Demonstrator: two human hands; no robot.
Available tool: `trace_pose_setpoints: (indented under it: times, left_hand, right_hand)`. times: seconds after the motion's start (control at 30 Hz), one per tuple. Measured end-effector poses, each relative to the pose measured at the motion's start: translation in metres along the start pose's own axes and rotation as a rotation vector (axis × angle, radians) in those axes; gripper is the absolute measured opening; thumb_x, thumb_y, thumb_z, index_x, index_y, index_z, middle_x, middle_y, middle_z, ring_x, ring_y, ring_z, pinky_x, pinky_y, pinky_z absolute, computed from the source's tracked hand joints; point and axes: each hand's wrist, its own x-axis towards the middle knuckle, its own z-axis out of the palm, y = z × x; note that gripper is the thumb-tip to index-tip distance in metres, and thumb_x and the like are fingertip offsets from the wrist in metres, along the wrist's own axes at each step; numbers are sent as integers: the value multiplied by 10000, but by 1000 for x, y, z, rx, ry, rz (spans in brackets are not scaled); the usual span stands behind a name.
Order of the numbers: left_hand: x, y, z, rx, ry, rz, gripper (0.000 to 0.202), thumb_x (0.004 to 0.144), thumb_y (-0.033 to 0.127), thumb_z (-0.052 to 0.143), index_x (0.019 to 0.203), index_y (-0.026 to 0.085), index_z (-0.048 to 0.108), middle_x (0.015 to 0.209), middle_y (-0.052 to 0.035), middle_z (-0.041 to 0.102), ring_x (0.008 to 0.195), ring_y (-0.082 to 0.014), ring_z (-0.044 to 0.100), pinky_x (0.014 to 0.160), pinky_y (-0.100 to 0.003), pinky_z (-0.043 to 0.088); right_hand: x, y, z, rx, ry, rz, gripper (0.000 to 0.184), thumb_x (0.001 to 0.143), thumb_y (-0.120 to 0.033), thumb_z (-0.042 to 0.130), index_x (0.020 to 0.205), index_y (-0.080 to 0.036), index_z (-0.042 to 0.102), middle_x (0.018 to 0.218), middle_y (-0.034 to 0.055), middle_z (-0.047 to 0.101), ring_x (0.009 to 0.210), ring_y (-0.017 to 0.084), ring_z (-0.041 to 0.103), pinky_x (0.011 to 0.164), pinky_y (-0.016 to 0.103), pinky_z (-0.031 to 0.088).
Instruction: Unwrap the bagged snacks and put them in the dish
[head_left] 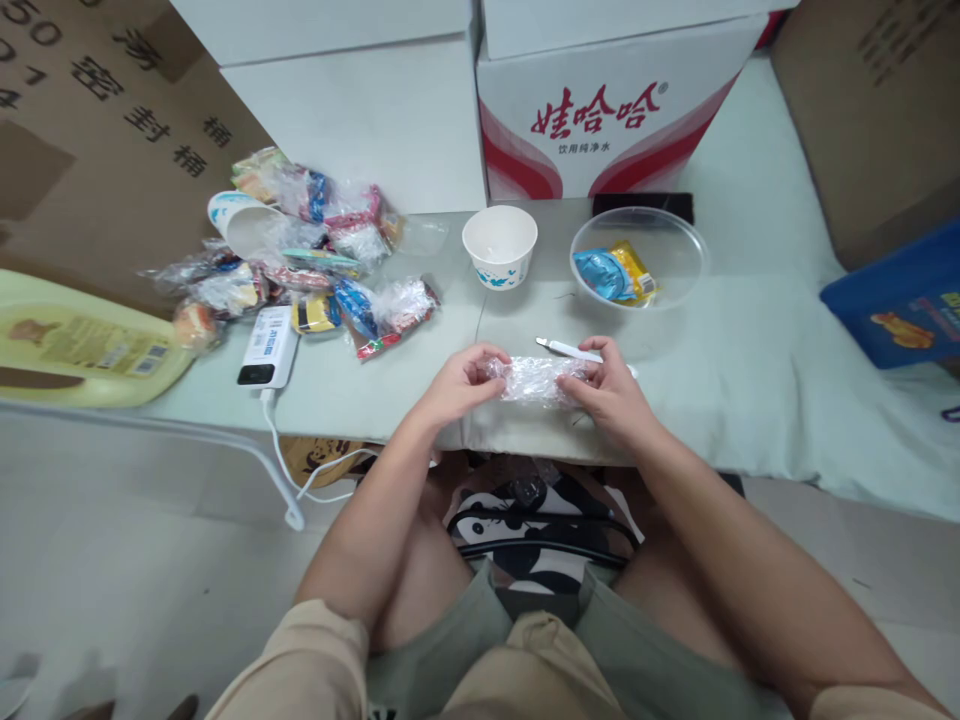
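Observation:
A crinkled piece of clear bubble wrap (536, 380) is stretched between my two hands just above the front edge of the table. My left hand (472, 380) pinches its left end. The right end is gripped between the thumb and fingers of my right hand (611, 392). Behind the wrap, close to my right fingertips, is a white pen-shaped cutter (570, 350) with a metal tip. Farther back stand a white paper cup (500, 245) with blue marks and a clear plastic bowl (679, 265), which contains a blue packet (602, 275) and a yellow packet (636, 270).
Wrapped snacks (352, 220) and a tipped paper cup (241, 222) are heaped at the left. A white power bank (270, 345) with a cable and a yellow jug (82, 345) lie near the left edge. White cartons (600, 120) line the back; a blue package (900, 300) is at the right.

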Motion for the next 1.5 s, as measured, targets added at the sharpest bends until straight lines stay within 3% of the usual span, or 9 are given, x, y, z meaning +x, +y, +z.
trace_pose_setpoints:
  times: [0.1,0.3,0.5,0.63,0.83,1.0,1.13,1.37,1.5]
  left_hand:
    - [4,-5,-1,-93,31,43,473,665,294,798,1083,203,598,747,25,651,648,-110,603,616,-215,446]
    - [4,-10,3,75,313,187,240,719,332,764,829,180,614,792,-14,659,753,-138,637,744,-262,501]
    - [-2,-13,32,83,13,274,615,759,451,788,1281,191,591,1309,-134,637,1193,-258,619,990,-353,494]
    - [1,-13,38,31,-60,268,481,849,521,694,1176,168,682,1217,-130,683,1136,-253,637,986,-350,479]
    - [7,-11,42,-159,22,120,488,752,587,756,968,152,711,915,-60,700,842,-179,635,789,-295,486]
    - [9,-5,44,-332,-64,59,484,641,513,848,880,159,620,778,0,636,705,-126,571,693,-251,445]
    - [9,2,35,-401,9,143,421,646,428,809,906,177,593,840,1,621,760,-127,571,703,-243,433]
    - [7,10,7,-324,87,157,183,771,318,527,648,187,490,619,20,528,643,-113,501,689,-269,402]
    - [6,9,-4,-298,59,205,189,765,316,507,625,190,486,586,26,506,606,-111,469,649,-269,375]
  right_hand:
    - [3,0,2,46,41,29,627,645,-409,802,1141,-273,444,649,-105,574,558,114,522,561,245,424]
    - [2,0,-1,-247,241,-219,215,730,-367,705,804,-234,553,818,6,634,746,173,581,719,325,460]
    - [-11,0,13,-278,-142,-434,202,855,-368,615,781,-241,475,983,46,692,872,204,608,819,360,481]
    - [-11,4,20,-104,-210,-312,279,882,-486,604,817,-236,499,747,-14,584,632,136,504,607,278,437]
    - [-5,11,18,-165,238,-267,401,748,-442,764,1019,-247,543,927,17,663,783,164,623,655,287,497]
    - [-10,6,14,-113,-17,-192,380,722,-448,763,978,-243,571,804,-4,638,700,159,599,637,298,497]
    - [-11,-12,15,-266,45,-232,274,743,-427,713,786,-231,526,650,-36,545,564,125,479,535,257,403]
    - [82,-108,55,-1007,206,-617,183,684,-178,585,651,-233,414,617,-23,456,612,145,436,605,275,367]
    - [168,-130,98,-1535,2,-454,103,666,-112,605,691,-205,566,720,49,605,749,214,574,686,311,422]
